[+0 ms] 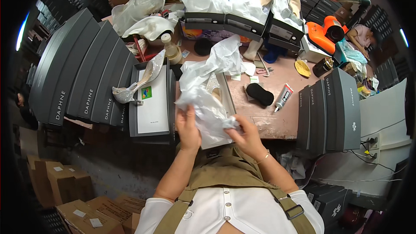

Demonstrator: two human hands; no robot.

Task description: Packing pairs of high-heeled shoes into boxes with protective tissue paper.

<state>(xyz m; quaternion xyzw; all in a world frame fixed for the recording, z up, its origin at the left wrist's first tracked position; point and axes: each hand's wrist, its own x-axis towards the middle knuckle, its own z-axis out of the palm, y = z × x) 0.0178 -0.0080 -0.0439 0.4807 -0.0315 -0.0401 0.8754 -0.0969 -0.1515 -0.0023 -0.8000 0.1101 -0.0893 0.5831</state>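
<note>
White tissue paper (208, 115) spills over an open shoe box (231, 97) at the table's near edge. My left hand (189, 130) pinches the paper's left side, its fingertips partly behind it. A crumpled end of tissue is between the thumb and fingers of my right hand (248, 136), over the box's right side. A glittery shoe (213, 87) shows partly among the paper; the rest of it is covered. Left of this box, a sparkly high-heeled shoe (145, 80) rests tilted on another grey box with a white inside (152, 112).
Stacked grey shoe boxes stand left (65, 69) and right (329, 108). Behind are open boxes with shoes and tissue (247, 11). A black oval pad (259, 94), a glue tube (284, 97), a yellow sponge (303, 68) and an orange heat tool (320, 37) lie to the right.
</note>
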